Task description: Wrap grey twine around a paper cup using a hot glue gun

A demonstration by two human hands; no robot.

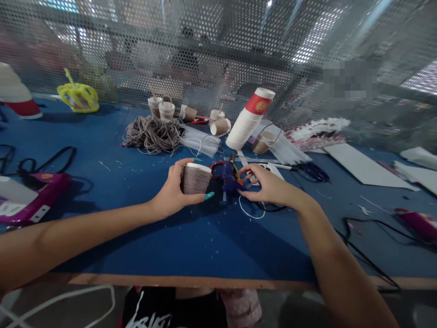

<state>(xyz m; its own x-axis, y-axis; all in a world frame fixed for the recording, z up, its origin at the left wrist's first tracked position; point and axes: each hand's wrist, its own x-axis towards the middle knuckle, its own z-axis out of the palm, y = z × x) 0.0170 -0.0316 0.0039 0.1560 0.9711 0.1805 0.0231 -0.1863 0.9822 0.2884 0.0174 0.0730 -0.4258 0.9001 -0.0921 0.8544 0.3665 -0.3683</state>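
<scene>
My left hand is closed around a small paper cup wrapped in grey-brown cord, its white rim tipped upward. To its right a blue hot glue gun with an orange trigger stands on the table. My right hand is at the glue gun's handle side, fingers curved and apart, thumb below; whether the fingertips touch it I cannot tell. Red-handled scissors lie partly hidden behind the gun. A white card with black spots lies behind my right hand.
On the blue table a heap of grey cord, several cord-wrapped cups and a leaning stack of paper cups stand at the back. Purple devices lie left and right, with black cables. White boards lie right. Perforated metal mesh rises behind.
</scene>
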